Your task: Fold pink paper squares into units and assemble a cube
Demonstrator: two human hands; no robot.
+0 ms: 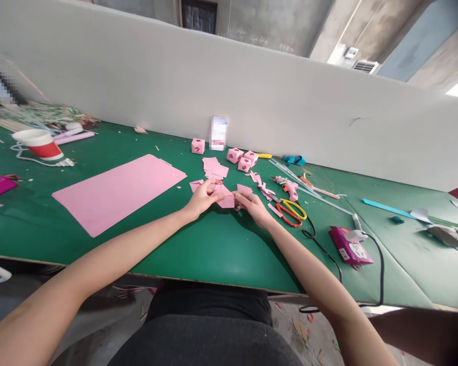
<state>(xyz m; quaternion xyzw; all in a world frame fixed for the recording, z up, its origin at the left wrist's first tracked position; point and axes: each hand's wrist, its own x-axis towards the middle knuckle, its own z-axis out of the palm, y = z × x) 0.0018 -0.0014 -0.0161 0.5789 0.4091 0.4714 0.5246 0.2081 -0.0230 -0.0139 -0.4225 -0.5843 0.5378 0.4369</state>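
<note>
Between my two hands is a folded piece of pink paper (226, 197), held just above the green table. My left hand (202, 199) grips its left side, fingers closed. On the right edge, my right hand (251, 205) pinches the same paper. Just beyond lie cut pink paper squares (216, 169). Several folded pink paper cubes with diamond-shaped holes stand farther back, one cube (198, 146) apart from a cluster (244, 158). Pink scraps (262, 186) lie right of my hands, beside scissors (290, 211) with red and yellow handles.
A large pink sheet (118, 193) lies at left, with a paper cup (40, 144) beyond it. A pink glue gun (287, 187), its cord and a purple power box (350, 245) are at right. A phone (219, 133) leans against the white partition (137, 76).
</note>
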